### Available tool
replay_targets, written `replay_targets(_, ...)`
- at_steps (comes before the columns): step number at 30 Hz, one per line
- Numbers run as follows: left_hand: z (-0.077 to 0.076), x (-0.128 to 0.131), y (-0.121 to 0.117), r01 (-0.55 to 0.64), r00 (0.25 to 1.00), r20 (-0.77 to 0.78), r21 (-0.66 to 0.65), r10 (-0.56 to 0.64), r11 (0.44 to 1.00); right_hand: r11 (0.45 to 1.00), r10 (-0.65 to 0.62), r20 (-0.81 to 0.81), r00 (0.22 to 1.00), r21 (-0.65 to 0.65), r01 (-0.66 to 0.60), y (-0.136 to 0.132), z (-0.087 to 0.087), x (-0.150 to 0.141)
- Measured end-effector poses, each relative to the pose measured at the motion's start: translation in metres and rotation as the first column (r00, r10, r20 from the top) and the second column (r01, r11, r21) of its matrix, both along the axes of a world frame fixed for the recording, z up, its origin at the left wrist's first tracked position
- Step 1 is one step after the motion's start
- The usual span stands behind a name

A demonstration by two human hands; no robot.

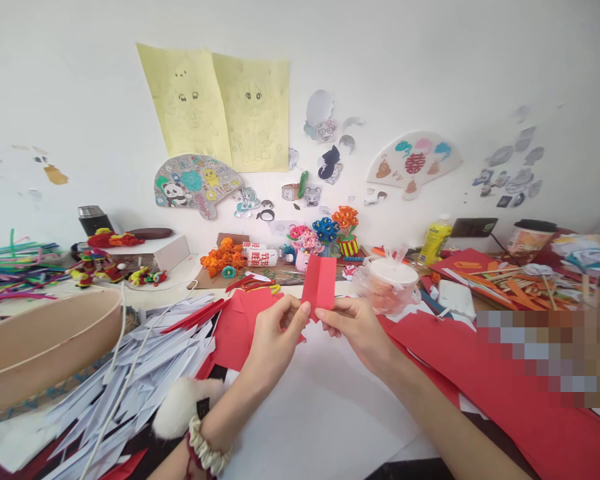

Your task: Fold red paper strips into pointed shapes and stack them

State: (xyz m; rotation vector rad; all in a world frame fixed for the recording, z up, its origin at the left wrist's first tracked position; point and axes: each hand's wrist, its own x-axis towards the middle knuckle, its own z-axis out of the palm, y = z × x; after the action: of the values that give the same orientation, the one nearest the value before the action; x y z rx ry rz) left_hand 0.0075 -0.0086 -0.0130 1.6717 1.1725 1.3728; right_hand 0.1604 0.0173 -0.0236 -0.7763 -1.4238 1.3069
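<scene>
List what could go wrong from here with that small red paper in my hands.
The red paper is pinched low by left hand and right hand, so an uneven pull might crease or tear it.
The left forearm could sweep the loose white paper strips beside it.
A careless right-hand reach might knock the white-lidded container just beyond.

On the wall to your right, you can read the double-happiness character 囍 in red on the white fan (387, 167). Ahead of you, the white labels (261, 257) on the items lying at the back of the table carry red Chinese characters, too small for you to read surely. The print on the yellow bottle (435, 241) is too blurred to make out.
</scene>
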Motion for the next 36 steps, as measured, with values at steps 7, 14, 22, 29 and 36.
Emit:
replay_targets(7, -0.0016, -0.0022, 0.002, -0.007, 0.997, 0.079, -0.005, 0.008, 1.0, 1.0, 0.001, 0.041, 0.999, 0.003, -0.001, -0.0007, 0.0013, 0.0002)
replay_targets(14, -0.0003, -0.0002, 0.0009, -0.054, 0.991, 0.126, -0.015, 0.055, 0.998, 0.999, 0.029, 0.059, 0.998, 0.015, -0.03, -0.0015, 0.0028, 0.0)
replay_targets(22, -0.0015, -0.0006, 0.0011, -0.06, 0.991, 0.121, -0.025, 0.062, 0.998, 0.999, 0.027, 0.11, 0.994, 0.024, -0.03, -0.0014, 0.0033, -0.0005)
replay_targets(29, 0.0016, 0.0022, -0.0013, -0.035, 0.983, 0.176, -0.061, 0.045, 0.998, 1.0, 0.009, 0.067, 0.998, 0.002, -0.009, -0.0012, 0.0013, -0.0016)
replay_targets(36, -0.0001, 0.0033, -0.0016, -0.076, 0.987, 0.135, -0.05, 0.082, 0.996, 1.0, 0.001, 0.063, 0.998, -0.006, -0.001, -0.0031, 0.0025, -0.0019)
